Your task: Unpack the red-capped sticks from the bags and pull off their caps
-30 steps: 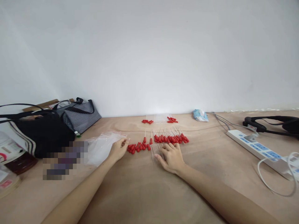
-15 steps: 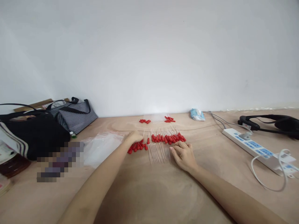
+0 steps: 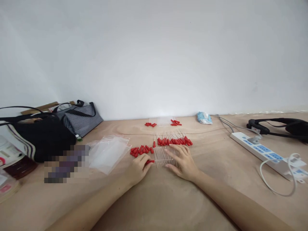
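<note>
Left hand (image 3: 139, 167) pinching 1 red cap (image 3: 150, 161) at the left end of the row of clear tubes (image 3: 161, 156); right hand (image 3: 184, 160) flat on that row.

Nearest: left thumb and forefinger closed on the cap, which lies just at the row's left edge; right hand open, fingers spread, resting on the tubes on the table (image 3: 168, 199). Judgement: keep that palm light and level so no tube rolls, and hold the cap in line with a tube's axis, not skewed. Just left of the row: loose caps (image 3: 141, 149), about 12, overlapping, count inexact; further left, zip bags (image 3: 108, 152), at least 2. Just behind the row: capped tubes (image 3: 174, 141), roughly 15. Well behind: 2 small red clusters (image 3: 151, 124) by the wall. Far right of the row: 1 power strip (image 3: 257, 149).
</note>
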Demonstrator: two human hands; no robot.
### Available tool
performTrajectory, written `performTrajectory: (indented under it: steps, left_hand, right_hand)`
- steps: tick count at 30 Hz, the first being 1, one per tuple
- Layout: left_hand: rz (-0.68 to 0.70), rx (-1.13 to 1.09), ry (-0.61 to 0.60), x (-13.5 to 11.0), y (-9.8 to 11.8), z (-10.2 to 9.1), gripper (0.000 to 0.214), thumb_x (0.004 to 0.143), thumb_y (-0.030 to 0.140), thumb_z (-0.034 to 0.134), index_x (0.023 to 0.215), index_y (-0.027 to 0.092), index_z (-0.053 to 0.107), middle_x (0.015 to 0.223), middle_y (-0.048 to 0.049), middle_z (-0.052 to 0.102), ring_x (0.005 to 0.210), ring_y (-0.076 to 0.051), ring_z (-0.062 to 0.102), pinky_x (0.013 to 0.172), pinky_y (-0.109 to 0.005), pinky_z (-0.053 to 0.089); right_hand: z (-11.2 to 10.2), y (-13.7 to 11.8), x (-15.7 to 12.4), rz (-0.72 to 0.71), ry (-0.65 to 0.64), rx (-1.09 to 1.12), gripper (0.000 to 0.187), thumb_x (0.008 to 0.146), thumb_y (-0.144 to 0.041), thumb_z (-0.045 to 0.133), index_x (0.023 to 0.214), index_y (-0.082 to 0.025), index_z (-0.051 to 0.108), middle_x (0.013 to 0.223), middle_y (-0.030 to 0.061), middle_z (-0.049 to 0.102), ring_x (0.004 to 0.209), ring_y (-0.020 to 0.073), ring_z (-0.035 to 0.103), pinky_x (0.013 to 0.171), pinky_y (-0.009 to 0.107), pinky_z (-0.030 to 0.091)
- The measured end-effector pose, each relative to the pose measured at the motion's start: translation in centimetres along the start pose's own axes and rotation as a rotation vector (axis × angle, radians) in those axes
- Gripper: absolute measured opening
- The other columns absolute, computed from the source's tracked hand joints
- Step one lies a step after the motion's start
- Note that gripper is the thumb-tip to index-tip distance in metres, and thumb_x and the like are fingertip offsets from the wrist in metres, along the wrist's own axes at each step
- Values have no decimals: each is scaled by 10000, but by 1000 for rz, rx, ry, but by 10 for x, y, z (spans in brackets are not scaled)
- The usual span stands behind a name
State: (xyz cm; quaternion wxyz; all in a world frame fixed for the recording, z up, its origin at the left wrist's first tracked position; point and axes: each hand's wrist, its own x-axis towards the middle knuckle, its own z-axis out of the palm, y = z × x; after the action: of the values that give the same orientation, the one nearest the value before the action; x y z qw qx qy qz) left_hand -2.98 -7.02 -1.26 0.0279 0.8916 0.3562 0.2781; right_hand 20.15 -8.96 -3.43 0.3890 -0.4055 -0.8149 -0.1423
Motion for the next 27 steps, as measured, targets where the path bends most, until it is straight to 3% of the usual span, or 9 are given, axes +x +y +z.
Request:
performTrajectory:
  steps: [7, 12, 14, 21, 25, 27]
  left_hand:
    - [146, -52, 120, -3, 1, 12, 114, 848, 215, 437, 782, 169, 519, 745, -33, 588, 694, -128, 568, 643, -236, 472]
    - [216, -17, 115, -3, 0, 13, 240, 837, 302, 482, 1025, 168, 548, 979, -82, 626, 955, -184, 557, 824, -335, 463]
    - [235, -11, 103, -3, -1, 15, 235, 838, 317, 480, 1007, 188, 579, 1008, -71, 638, 1013, -192, 541, 868, -364, 442]
    - [168, -48, 51, -8, -8, 14, 203, 854, 246, 439, 822, 218, 638, 856, -32, 688, 971, -184, 581, 922, -405, 393]
    - [49, -38, 172, -15, -23, -2, 214, 855, 227, 416, 809, 199, 623, 844, -46, 668, 887, -172, 592, 825, -347, 453]
    - [16, -39, 194, -18, -27, -7, 196, 850, 246, 426, 836, 205, 617, 846, -46, 641, 841, -160, 581, 775, -309, 469]
  right_hand:
    - [12, -14, 5, -111, -23, 44, 151, 812, -320, 525, 918, -277, 623, 866, 0, 640, 898, 161, 509, 942, 432, 210]
    - [10, -18, 6, -79, -54, 78, 143, 829, -252, 481, 849, -232, 621, 681, -8, 606, 787, 142, 505, 913, 407, 232]
    - [7, -20, 7, -82, -77, 88, 157, 836, -245, 461, 856, -227, 616, 661, -8, 596, 762, 140, 499, 908, 402, 237]
    - [1, -15, 1, -62, -113, 63, 161, 824, -242, 453, 768, -223, 603, 635, -6, 572, 762, 150, 487, 887, 397, 236]
    - [-4, 4, -7, 84, -53, -16, 202, 828, -228, 439, 699, -195, 591, 612, 6, 546, 697, 148, 469, 817, 375, 280]
    - [-3, 11, -10, 109, -54, 3, 190, 835, -240, 438, 764, -199, 609, 646, 15, 559, 686, 150, 474, 759, 350, 309]
